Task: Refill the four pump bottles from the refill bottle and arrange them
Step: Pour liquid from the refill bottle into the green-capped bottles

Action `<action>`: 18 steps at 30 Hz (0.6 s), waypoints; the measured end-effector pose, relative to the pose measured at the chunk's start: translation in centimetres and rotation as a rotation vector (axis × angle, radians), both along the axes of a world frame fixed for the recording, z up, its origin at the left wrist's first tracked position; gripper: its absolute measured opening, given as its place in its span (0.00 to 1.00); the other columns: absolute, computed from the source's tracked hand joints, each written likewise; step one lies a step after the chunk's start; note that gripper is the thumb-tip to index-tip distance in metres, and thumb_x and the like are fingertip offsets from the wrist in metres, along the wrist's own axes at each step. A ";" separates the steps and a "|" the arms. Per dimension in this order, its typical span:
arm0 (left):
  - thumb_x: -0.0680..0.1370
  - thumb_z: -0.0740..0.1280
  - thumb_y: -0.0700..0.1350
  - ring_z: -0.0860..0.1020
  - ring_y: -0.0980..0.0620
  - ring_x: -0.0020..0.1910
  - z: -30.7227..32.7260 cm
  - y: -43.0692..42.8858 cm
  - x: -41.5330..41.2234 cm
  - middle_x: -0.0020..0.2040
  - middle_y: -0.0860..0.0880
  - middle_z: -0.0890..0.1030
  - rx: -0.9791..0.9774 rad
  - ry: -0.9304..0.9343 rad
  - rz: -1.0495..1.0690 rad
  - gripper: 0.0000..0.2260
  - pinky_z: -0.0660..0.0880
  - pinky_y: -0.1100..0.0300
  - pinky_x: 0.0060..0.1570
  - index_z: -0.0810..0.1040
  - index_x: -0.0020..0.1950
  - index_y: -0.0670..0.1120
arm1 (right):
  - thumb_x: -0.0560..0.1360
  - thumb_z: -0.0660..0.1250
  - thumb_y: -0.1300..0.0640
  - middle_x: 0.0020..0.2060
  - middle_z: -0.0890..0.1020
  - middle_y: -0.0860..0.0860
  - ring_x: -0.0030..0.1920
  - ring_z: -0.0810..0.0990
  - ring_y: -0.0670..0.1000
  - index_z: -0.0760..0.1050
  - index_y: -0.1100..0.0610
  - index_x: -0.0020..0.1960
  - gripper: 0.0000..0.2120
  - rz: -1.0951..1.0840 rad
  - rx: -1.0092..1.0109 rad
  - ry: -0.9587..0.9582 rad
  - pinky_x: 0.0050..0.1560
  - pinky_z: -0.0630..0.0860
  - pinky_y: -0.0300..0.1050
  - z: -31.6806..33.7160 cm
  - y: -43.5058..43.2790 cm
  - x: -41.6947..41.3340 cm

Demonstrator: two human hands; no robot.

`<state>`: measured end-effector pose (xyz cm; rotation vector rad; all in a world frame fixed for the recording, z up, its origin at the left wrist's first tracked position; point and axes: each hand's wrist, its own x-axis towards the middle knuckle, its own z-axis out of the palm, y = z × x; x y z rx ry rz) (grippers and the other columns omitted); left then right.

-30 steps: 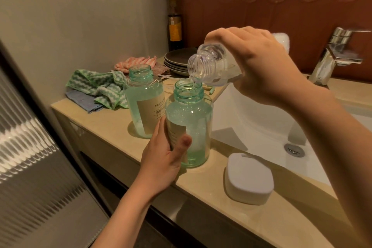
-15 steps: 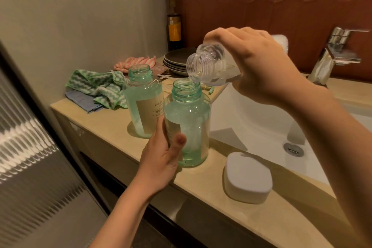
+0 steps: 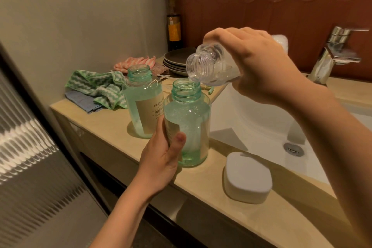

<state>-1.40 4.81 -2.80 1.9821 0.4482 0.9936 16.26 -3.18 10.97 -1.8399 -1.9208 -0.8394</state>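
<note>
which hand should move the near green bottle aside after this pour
Probably left: the left hand grips the near translucent green bottle; the right hand holds the tilted clear refill bottle.

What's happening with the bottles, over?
Left hand grips near green bottle. Right hand tips clear refill bottle over its mouth. Nothing between the mouths.

2 translucent teal open-necked bottles with beige labels: rear bottle (image 3: 141, 104), front bottle (image 3: 191, 119). 1 clear ribbed plastic refill bottle (image 3: 209, 64). 1 white rounded soap box (image 3: 247, 177). 1 stack of dark round plates (image 3: 177, 58), plate count unclear. 3 cloths: green-white striped cloth (image 3: 96, 86), blue cloth (image 3: 80, 98), pink cloth (image 3: 132, 60). 1 dark yellow-labelled bottle (image 3: 174, 28). 1 chrome tap (image 3: 332, 54). 2 hands: left hand (image 3: 161, 159), right hand (image 3: 259, 66).
</note>
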 end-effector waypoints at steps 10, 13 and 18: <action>0.68 0.51 0.76 0.67 0.59 0.68 0.1 -0.1 -0.1 0.67 0.62 0.70 -0.019 0.023 0.002 0.32 0.65 0.50 0.66 0.58 0.68 0.65 | 0.64 0.70 0.72 0.56 0.77 0.53 0.53 0.73 0.57 0.67 0.54 0.66 0.34 0.004 0.002 -0.018 0.50 0.62 0.46 0.0 0.1 0.1; 0.68 0.51 0.76 0.68 0.59 0.67 0.1 -0.1 0.0 0.67 0.62 0.70 -0.021 0.020 0.003 0.31 0.65 0.50 0.66 0.58 0.68 0.66 | 0.64 0.71 0.72 0.57 0.77 0.53 0.53 0.73 0.57 0.66 0.54 0.66 0.34 0.003 0.002 -0.019 0.51 0.64 0.47 0.0 0.1 0.1; 0.68 0.51 0.76 0.68 0.60 0.67 0.1 -0.1 -0.1 0.66 0.63 0.70 -0.024 0.018 0.014 0.28 0.65 0.54 0.64 0.58 0.66 0.69 | 0.64 0.71 0.72 0.57 0.77 0.53 0.54 0.73 0.57 0.66 0.54 0.66 0.34 -0.002 0.004 -0.023 0.52 0.67 0.50 0.0 0.1 0.1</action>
